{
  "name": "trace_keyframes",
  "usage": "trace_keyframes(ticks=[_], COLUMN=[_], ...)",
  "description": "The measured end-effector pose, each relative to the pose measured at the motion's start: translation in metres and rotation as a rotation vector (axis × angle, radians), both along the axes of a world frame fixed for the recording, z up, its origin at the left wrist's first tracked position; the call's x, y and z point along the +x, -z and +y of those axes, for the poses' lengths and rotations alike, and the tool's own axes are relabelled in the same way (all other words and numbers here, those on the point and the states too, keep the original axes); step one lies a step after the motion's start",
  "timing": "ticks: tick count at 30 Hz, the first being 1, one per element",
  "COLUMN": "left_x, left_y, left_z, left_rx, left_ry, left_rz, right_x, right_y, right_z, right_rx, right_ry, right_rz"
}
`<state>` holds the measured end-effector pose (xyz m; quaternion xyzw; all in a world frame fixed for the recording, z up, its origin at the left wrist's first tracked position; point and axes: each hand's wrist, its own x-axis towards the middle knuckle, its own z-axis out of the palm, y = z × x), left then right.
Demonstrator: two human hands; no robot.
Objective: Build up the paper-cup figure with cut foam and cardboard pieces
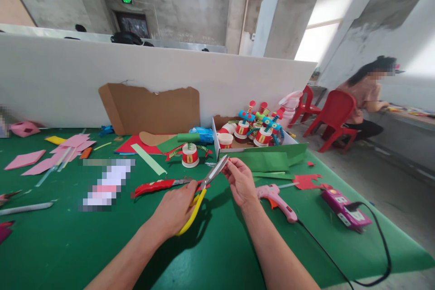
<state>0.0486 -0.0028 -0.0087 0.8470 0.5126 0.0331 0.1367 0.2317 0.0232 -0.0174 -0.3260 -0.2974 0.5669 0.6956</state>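
Letter "B" on the purple box (345,215)

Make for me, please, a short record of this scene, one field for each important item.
Left hand: holds yellow-handled scissors
Right hand: pinches a small red piece by the blade tips
Glue gun: pink, lying on the green table
Box: holds several paper-cup figures
Lone figure: stands left of the box

At mid-frame, the left hand (176,208) grips yellow-handled scissors (215,172); beside their tips, the right hand (240,182) pinches a small red piece (224,170). Right of centre lies a pink glue gun (284,208), paper-cup figures (263,137) higher up.
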Motion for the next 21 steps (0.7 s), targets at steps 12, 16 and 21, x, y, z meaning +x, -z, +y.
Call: trace_keyframes(ticks=[12, 16, 21], left_x=[-0.0024, -0.0026, -0.0032], left_y=[0.0019, 0.0023, 0.0035], left_z=[0.0016, 0.0018, 0.0028], left_rx=[0.023, 0.032, 0.040], left_ry=[0.032, 0.035, 0.044], left_rz=[-0.018, -0.023, -0.016], right_x=[-0.0006, -0.0007, -0.0006], right_y=[-0.0020, -0.0017, -0.0007], right_z=[-0.0012, -0.0007, -0.0003], right_rx=[-0.005, -0.012, -0.006], right_ry=[-0.009, -0.009, -0.011], right_rz=[-0.011, 0.000, 0.004])
